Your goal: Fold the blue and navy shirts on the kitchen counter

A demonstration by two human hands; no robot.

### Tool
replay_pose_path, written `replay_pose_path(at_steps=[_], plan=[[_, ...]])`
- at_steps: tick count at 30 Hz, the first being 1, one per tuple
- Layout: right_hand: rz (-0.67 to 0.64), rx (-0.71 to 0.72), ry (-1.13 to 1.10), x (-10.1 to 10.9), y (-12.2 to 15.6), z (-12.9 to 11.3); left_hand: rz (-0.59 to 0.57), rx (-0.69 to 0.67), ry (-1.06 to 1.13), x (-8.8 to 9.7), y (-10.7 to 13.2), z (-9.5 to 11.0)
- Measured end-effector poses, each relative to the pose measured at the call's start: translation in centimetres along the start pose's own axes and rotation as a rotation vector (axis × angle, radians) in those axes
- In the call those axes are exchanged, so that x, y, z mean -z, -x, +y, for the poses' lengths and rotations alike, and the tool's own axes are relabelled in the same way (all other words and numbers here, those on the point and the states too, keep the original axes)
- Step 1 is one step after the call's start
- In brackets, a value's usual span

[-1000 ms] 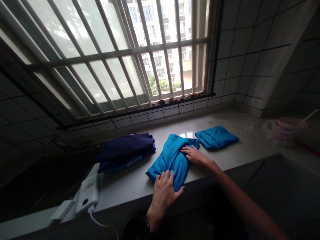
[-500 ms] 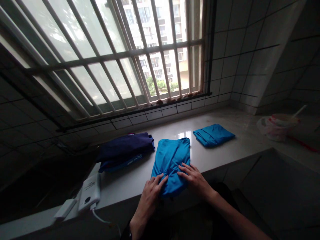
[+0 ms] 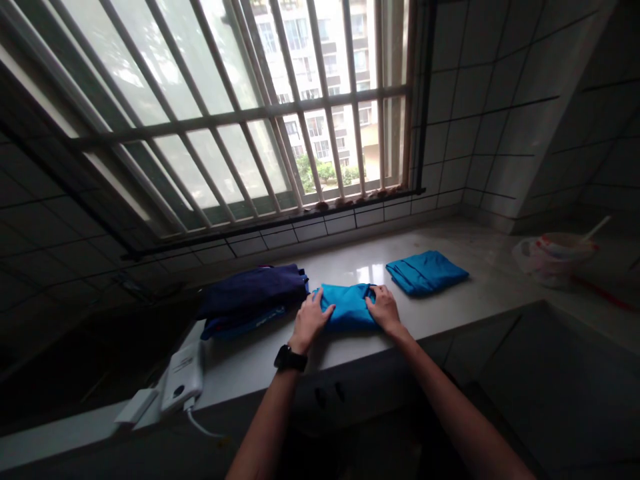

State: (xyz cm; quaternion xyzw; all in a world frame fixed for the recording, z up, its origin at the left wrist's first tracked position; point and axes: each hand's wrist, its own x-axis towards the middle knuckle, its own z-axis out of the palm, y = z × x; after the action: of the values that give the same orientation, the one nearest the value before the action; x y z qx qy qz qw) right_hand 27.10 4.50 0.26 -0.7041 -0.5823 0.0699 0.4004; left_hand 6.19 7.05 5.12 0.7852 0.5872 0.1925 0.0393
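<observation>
A bright blue garment (image 3: pixel 350 310), its exact kind not clear, lies folded into a short, wide bundle on the white counter (image 3: pixel 260 367). My left hand (image 3: pixel 311 321) grips its left end, thumb on top and fingers along the side. At the other end, my right hand (image 3: pixel 384 309) holds the cloth with thumb and fingers curled over the edge. Parts of the bundle are hidden under both hands. To the right sits a second folded blue garment (image 3: pixel 427 272), apart from my hands. Left of the bundle is a pile of dark navy and blue clothes (image 3: pixel 255 297), close to my left fingers.
A white power bank (image 3: pixel 183 380) with a cable stands at the counter's left, beside a small white block (image 3: pixel 136 407). A dark sink-like recess lies behind them. At right is a tub in a plastic bag (image 3: pixel 555 253). A barred window (image 3: pixel 300 107) rises behind.
The near half of the blue garment has been folded away from me, making it shorter. Both hands moved forward with it, from lying on the cloth to gripping its two ends.
</observation>
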Motion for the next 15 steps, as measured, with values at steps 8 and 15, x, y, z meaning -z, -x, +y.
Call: replay_pose_path(at_steps=[8, 15], plan=[[0.039, 0.037, -0.092, -1.5, 0.7, 1.3, -0.015, 0.326, 0.187, -2.9, -0.3, 0.4], [0.093, 0.065, -0.22, -2.2, 0.9, 2.3, -0.056, 0.11, 0.467, -1.2, -2.4, 1.3]])
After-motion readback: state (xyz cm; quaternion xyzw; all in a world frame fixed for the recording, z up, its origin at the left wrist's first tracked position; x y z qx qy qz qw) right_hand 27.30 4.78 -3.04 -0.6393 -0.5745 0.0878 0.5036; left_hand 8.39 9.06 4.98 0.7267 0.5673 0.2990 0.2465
